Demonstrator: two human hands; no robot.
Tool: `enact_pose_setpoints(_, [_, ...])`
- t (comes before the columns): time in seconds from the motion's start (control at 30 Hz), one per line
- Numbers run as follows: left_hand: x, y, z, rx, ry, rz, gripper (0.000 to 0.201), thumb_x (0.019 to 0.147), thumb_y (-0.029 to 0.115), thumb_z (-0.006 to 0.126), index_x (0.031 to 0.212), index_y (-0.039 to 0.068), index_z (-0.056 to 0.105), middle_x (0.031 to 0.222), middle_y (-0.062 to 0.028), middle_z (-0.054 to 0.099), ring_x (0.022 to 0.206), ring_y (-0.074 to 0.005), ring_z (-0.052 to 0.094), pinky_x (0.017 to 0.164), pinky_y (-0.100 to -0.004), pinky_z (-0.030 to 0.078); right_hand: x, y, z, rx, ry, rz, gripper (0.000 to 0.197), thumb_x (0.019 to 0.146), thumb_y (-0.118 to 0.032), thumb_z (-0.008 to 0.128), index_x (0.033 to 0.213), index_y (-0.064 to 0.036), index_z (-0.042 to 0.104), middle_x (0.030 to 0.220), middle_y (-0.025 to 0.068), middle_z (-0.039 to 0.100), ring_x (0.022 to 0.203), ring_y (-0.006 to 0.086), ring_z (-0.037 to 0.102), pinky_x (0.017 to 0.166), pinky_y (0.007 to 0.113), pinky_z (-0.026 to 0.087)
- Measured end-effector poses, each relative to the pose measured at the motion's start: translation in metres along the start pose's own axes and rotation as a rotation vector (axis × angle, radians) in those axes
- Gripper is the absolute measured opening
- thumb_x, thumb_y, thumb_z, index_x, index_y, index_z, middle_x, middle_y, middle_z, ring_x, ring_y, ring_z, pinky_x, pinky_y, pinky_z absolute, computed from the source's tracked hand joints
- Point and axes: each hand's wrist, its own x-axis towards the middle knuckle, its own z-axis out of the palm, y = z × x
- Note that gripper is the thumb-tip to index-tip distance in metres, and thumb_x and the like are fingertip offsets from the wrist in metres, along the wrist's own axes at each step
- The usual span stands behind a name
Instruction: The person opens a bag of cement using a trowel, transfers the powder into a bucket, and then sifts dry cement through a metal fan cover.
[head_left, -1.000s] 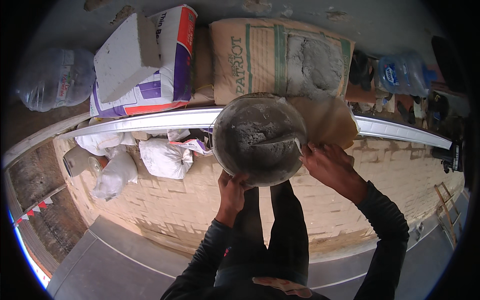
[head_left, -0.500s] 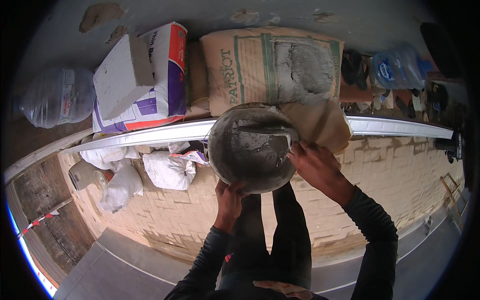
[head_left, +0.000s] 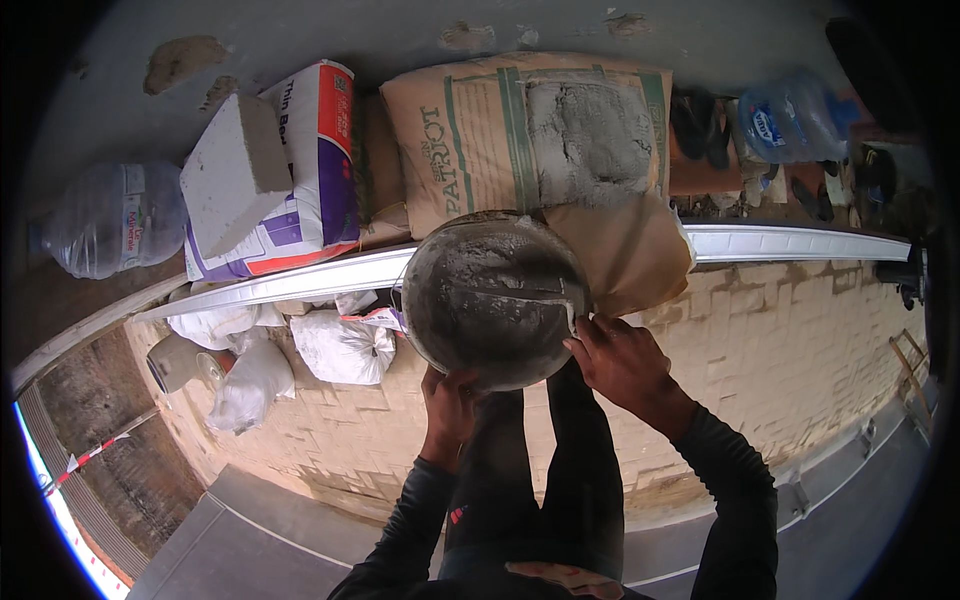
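A round dark bucket is right in front of me, its inside coated with wet grey mortar. My left hand grips the near-left edge of the bucket, its fingertips partly hidden by the rim. At the right side of the rim, my right hand is closed round the handle of a trowel. The trowel's long thin blade lies across the mortar inside the bucket. Just beyond the bucket is a brown paper cement bag with a patch of grey mortar spread on it.
A pale block leans on a white and purple bag at the left. Large clear water bottles stand at both far sides. A white metal strip runs crosswise behind the bucket. White sacks lie below at left.
The bucket and both hands sit slightly further left in the view, which has shifted a little. The trowel has moved slightly within the bucket; both grips are unchanged.
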Motion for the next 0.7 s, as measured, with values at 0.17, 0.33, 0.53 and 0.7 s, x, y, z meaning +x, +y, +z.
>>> enact_pose_setpoints(0.17, [-0.002, 0.023, 0.008, 0.193, -0.038, 0.061, 0.025, 0.081, -0.010, 0.055, 0.102, -0.001, 0.066, 0.113, -0.0189, 0.062, 0.102, -0.0285, 0.067, 0.075, -0.0364, 0.062, -0.005, 0.013, -0.017, 0.193, -0.036, 0.042, 0.024, 0.094, -0.027, 0.065, 0.102, -0.0050, 0.060, 0.090, 0.0147, 0.065, 0.077, 0.0312, 0.069, 0.061, 0.041, 0.056])
enact_pose_setpoints(0.33, [-0.001, 0.015, 0.007, -0.625, 0.197, -0.479, 0.036, 0.082, 0.000, 0.059, 0.118, 0.001, 0.060, 0.109, -0.0138, 0.065, 0.093, -0.0257, 0.069, 0.069, -0.0383, 0.063, 0.008, 0.044, -0.053, 0.449, 0.180, 0.162, 0.018, 0.094, -0.018, 0.067, 0.095, -0.0027, 0.059, 0.083, 0.0174, 0.064, 0.077, 0.0415, 0.065, 0.070, 0.049, 0.052])
enact_pose_setpoints(0.53, [0.003, 0.008, 0.007, -0.526, 0.153, -0.422, 0.034, 0.081, -0.004, 0.057, 0.114, 0.000, 0.061, 0.112, -0.0158, 0.064, 0.097, -0.0289, 0.068, 0.073, -0.0397, 0.062, 0.068, 0.163, -0.024, 0.021, 0.212, 0.581, 0.034, 0.097, -0.031, 0.059, 0.095, 0.0032, 0.063, 0.087, 0.0275, 0.068, 0.088, 0.0468, 0.066, 0.078, 0.052, 0.054])
enact_pose_setpoints(0.7, [0.001, 0.023, 0.017, -0.527, 0.139, -0.315, 0.032, 0.081, -0.003, 0.056, 0.112, -0.005, 0.062, 0.115, -0.0167, 0.063, 0.104, -0.0295, 0.064, 0.084, -0.0399, 0.058, 0.132, 0.206, 0.033, -0.020, 0.207, 0.437, 0.037, 0.097, -0.033, 0.058, 0.095, 0.0030, 0.065, 0.083, 0.0280, 0.067, 0.082, 0.0472, 0.067, 0.076, 0.051, 0.055])
